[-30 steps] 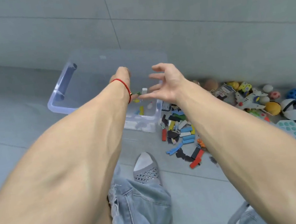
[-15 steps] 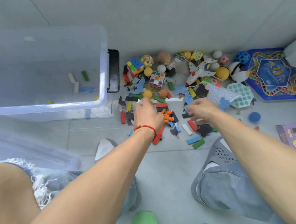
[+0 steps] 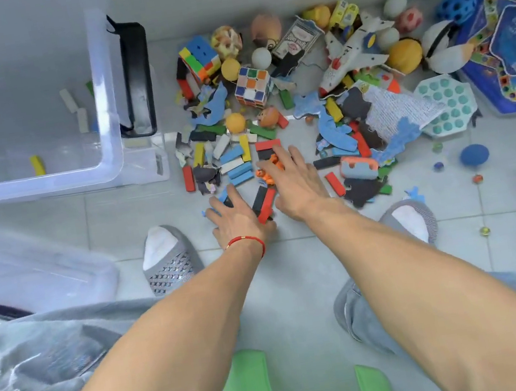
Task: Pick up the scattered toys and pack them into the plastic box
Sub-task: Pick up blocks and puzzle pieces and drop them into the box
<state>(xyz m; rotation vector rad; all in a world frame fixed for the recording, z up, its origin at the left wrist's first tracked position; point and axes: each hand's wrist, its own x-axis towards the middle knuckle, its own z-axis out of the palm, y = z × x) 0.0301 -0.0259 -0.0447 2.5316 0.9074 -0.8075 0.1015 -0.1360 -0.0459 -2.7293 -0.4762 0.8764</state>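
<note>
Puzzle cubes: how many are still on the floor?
2. The larger bright cube lies at the pile's far left near the box's black handle; the white-faced cube lies right of it, nearer the hands. Others may be buried under the pile.

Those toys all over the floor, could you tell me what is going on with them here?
A person crouches on the tiled floor, packing scattered toys into a clear plastic box at the left. Only a few small blocks lie inside it so far, among them a yellow block. Both hands are down in the pile of coloured blocks: the left hand rests with spread fingers by a red block, the right hand reaches over an orange figure. Balls, puzzle cubes and a toy shuttle remain on the floor.
</note>
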